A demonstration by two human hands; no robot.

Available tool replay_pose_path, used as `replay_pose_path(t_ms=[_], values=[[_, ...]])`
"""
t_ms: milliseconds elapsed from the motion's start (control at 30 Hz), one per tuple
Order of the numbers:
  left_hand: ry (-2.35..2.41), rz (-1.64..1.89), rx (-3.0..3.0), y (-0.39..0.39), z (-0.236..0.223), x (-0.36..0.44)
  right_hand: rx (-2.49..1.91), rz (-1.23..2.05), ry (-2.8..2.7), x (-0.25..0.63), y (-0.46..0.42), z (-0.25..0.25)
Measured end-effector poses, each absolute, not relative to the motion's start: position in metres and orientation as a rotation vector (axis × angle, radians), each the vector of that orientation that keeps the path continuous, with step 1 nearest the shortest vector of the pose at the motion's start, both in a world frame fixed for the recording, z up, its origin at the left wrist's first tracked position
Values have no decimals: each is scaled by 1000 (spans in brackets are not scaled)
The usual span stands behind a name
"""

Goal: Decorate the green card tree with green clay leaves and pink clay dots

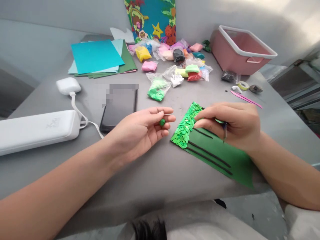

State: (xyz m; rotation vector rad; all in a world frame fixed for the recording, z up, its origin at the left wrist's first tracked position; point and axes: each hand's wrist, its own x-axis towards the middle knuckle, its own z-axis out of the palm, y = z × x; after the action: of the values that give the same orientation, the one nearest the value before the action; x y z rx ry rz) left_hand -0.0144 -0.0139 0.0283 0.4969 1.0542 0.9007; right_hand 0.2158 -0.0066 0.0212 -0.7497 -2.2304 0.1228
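Observation:
My left hand [147, 125] rests palm up on the grey table [155, 173], fingers curled, with a small green clay ball [162, 122] pinched between thumb and fingers. My right hand [232, 125] is closed on a thin sculpting tool [225, 130] and presses its fingertips on a green card [220, 156]. The card carries several black clay strips and a patch of small light green clay leaves [187, 125] at its far end.
Bags of coloured clay [175, 63] lie at the back, a green clay bag [157, 89] nearer. A pink bin [241, 50], coloured paper sheets [97, 56], a phone [118, 108], a white case [37, 130], a charger [68, 85], a pink tool [246, 99] and a clay picture [152, 20] surround them.

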Motion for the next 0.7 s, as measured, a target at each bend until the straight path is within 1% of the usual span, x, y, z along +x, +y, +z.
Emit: replay_pose_path(t_ms=[200, 433, 700], values=[[894, 847, 519, -21, 27, -12, -780, 123, -2186, 210, -16, 22], [763, 818, 647, -27, 9, -8, -800, 72, -2189, 209, -21, 23], [818, 843, 674, -29, 12, -8, -712, 64, -2164, 208, -20, 24]])
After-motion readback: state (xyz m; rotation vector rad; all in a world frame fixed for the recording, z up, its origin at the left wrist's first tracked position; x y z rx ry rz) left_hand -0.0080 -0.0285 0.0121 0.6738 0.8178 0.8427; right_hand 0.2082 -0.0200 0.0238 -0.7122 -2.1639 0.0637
